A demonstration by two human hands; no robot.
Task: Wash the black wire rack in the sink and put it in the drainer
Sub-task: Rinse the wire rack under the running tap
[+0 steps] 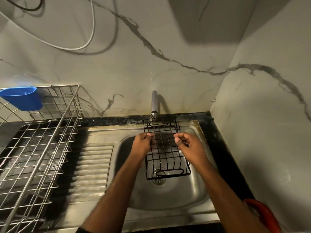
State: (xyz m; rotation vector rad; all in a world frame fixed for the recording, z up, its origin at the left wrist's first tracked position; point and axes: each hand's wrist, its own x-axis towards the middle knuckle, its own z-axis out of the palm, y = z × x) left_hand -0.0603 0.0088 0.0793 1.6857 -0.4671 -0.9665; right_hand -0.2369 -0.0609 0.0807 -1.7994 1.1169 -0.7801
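Both hands, left hand [143, 142] and right hand [186, 145], gripped the black wire rack [165, 148] over the stainless steel sink [193, 190] under the grey tap [154, 103]; washing looked unfinished, the silver wire drainer [50, 140] at left awaiting it.

Legible text, labels, brands, numbers, signs: none. No surface in the head view carries readable marking.
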